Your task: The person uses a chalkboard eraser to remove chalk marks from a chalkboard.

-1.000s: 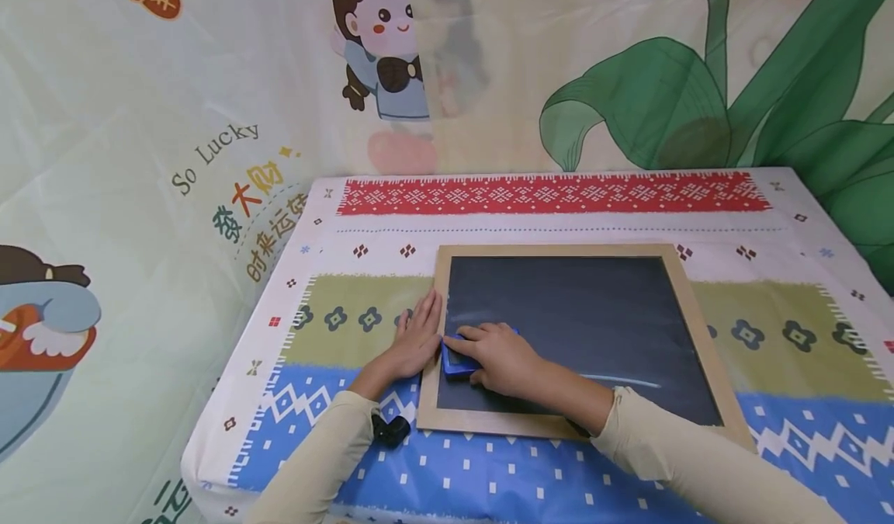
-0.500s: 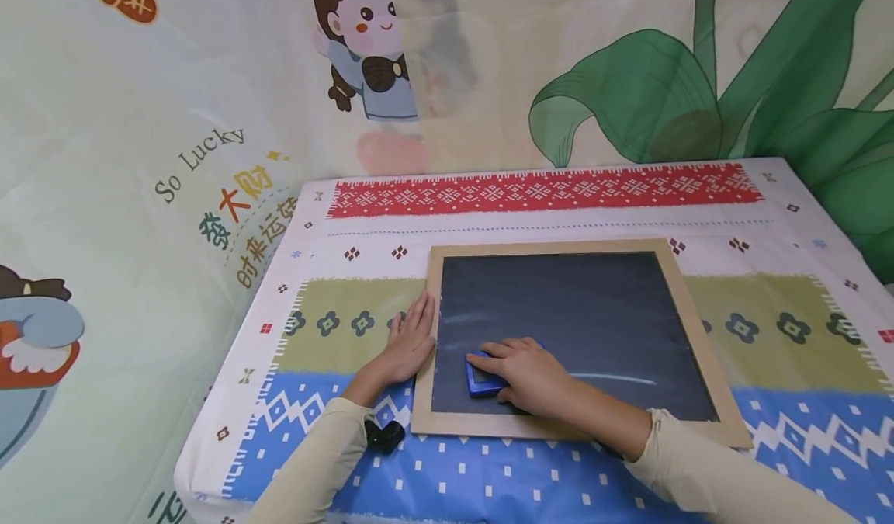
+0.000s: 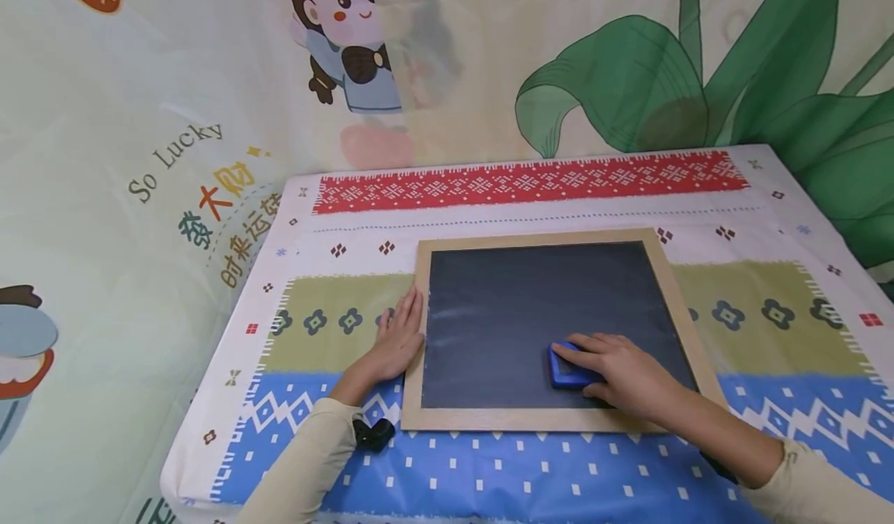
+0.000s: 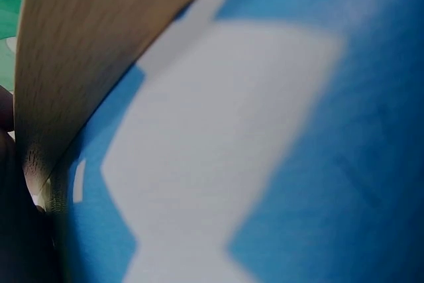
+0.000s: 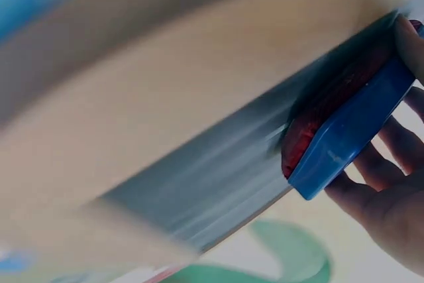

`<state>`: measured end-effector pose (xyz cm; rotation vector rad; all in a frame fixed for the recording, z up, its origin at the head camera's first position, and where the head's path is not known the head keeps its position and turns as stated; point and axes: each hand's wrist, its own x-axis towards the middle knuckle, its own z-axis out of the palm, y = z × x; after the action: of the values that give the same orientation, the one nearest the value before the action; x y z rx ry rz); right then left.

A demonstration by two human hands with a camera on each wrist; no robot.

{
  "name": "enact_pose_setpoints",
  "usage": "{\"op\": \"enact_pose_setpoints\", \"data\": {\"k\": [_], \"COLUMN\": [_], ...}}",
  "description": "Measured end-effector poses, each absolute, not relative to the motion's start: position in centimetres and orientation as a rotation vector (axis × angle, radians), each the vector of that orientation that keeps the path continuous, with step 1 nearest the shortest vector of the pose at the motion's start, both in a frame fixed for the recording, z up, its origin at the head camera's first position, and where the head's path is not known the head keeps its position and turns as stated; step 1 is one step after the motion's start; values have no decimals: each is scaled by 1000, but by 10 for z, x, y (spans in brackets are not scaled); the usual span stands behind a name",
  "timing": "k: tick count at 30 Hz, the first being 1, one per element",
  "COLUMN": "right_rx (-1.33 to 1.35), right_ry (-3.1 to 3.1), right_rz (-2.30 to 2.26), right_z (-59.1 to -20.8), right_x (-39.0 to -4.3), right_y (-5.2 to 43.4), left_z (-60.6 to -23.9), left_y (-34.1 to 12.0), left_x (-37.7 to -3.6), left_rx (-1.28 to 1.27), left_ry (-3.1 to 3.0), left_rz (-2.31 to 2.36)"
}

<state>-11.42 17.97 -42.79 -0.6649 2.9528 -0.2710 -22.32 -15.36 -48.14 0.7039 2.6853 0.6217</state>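
Note:
A framed blackboard (image 3: 524, 299) lies flat on the table. My right hand (image 3: 632, 373) grips a blue chalkboard eraser (image 3: 569, 373) and holds it against the board's lower right part. In the right wrist view the eraser (image 5: 354, 130) shows a blue back and a red underside facing the dark surface, with the thumb on one side and fingers on the other. My left hand (image 3: 393, 344) rests along the left side of the wooden frame (image 3: 414, 384), fingers straight. The left wrist view catches mostly the frame (image 4: 86, 38) and cloth, with only a dark sliver of the hand.
A patterned tablecloth (image 3: 482, 470) in red, white, green and blue covers the table. Printed fabric (image 3: 447, 58) with a cartoon figure and large leaves hangs behind and to the left. A black wrist device (image 3: 373, 435) sits at the left cuff.
My right hand has slid the eraser from the board's left edge rightward across its lower part. The left hand stays at the frame. The head view has shifted slightly.

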Motion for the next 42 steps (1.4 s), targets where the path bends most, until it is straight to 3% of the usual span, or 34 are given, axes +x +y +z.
{"op": "enact_pose_setpoints", "data": {"k": [7,14,29,42], "right_rx": [-554,-536,-543,-669], "right_ry": [2980,2953,2963,2971], "right_rz": [-298,-296,-346,-272], "right_z": [-429,-433,-436,-431], "right_x": [-98,-94,-98,-117], "right_y": [232,250,239,190], "left_z": [-480,-482,-483,-483], "left_y": [-158,-154,-156,-155], "left_x": [-226,-224,-224,-225], "left_rx": [713,733,741,732], "left_ry": [2688,2676,2689,2677], "left_rz": [620,652,648,637]}}
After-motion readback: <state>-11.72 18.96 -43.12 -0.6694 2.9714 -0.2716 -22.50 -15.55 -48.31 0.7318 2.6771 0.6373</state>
